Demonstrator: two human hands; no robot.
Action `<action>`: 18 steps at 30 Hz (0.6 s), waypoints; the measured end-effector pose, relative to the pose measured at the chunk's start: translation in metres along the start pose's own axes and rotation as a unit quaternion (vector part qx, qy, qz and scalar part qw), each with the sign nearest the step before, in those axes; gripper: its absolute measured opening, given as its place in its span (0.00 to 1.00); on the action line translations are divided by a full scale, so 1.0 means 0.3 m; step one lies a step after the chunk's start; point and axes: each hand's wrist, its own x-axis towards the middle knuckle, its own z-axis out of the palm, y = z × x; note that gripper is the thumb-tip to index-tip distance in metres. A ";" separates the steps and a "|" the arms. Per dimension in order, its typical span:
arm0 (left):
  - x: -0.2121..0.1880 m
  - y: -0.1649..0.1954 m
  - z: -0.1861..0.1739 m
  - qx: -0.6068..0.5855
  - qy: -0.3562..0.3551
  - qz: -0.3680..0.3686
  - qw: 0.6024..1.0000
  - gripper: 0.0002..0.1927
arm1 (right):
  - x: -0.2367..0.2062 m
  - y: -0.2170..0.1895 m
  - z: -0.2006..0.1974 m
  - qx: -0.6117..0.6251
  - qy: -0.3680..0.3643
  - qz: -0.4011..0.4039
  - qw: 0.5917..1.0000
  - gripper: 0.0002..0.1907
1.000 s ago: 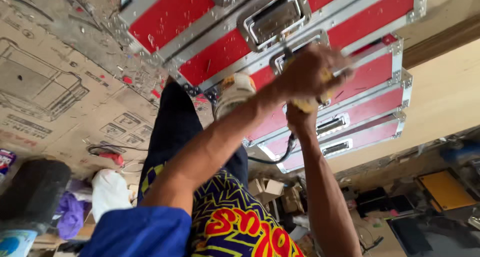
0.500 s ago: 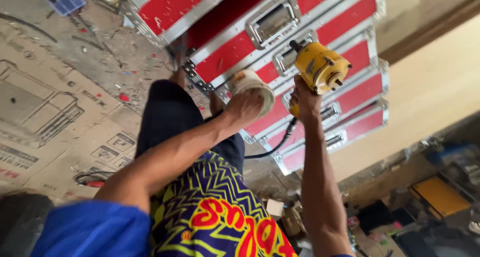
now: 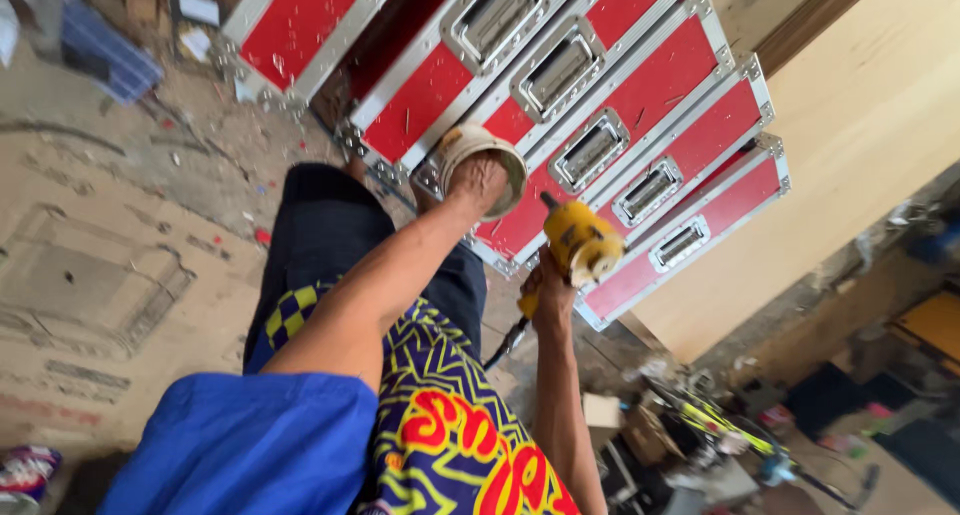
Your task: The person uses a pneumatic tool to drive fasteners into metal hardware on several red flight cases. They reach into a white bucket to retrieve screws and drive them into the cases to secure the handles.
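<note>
- Your right hand (image 3: 548, 297) is clamped around the grip of the yellow drill (image 3: 578, 247), with its cord (image 3: 503, 345) trailing down toward your lap.
- The drill sits just in front of the stack of red cases (image 3: 620, 125), nose aimed at a metal edge; whether the bit touches is too small to tell.
- Judging by its bulk, the drill is top-heavy and rigid, so hold low on the handle and keep your wrist straight.
- It has a stubby yellow body and dark handle.
- Your left hand (image 3: 478, 180) is closed on a roll of tape (image 3: 480, 165), fingers through the core, right against the cases.
- The roll is likely light and stiff, and easy to pinch by its rim.
- It is a pale, tan ring.
- Cardboard (image 3: 90, 275) covers the floor to your left.
</note>
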 end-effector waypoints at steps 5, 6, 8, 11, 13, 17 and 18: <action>-0.032 0.019 -0.064 -0.030 0.051 -0.016 0.998 0.11 | -0.061 0.035 -0.006 0.035 -0.005 -0.001 0.999 0.14; -0.042 0.014 -0.079 -0.033 0.030 -0.007 0.999 0.11 | -0.074 0.029 -0.007 0.046 -0.006 0.006 0.999 0.13; -0.076 0.001 -0.112 -0.041 -0.014 0.008 0.999 0.12 | -0.105 0.007 -0.014 0.066 -0.025 -0.003 0.997 0.12; -0.144 -0.029 -0.171 -0.289 0.029 0.006 0.957 0.12 | -0.165 -0.033 -0.038 0.095 -0.087 -0.034 0.991 0.13; -0.186 -0.048 -0.216 -0.526 0.011 -0.062 0.848 0.07 | -0.211 -0.058 -0.062 0.112 -0.132 -0.034 0.984 0.13; -0.227 -0.058 -0.294 -0.787 -0.053 -0.213 0.576 0.07 | -0.263 -0.091 -0.072 0.130 -0.207 -0.020 0.969 0.16; -0.230 -0.054 -0.306 -0.823 -0.065 -0.228 0.517 0.08 | -0.269 -0.094 -0.065 0.128 -0.220 -0.028 0.967 0.16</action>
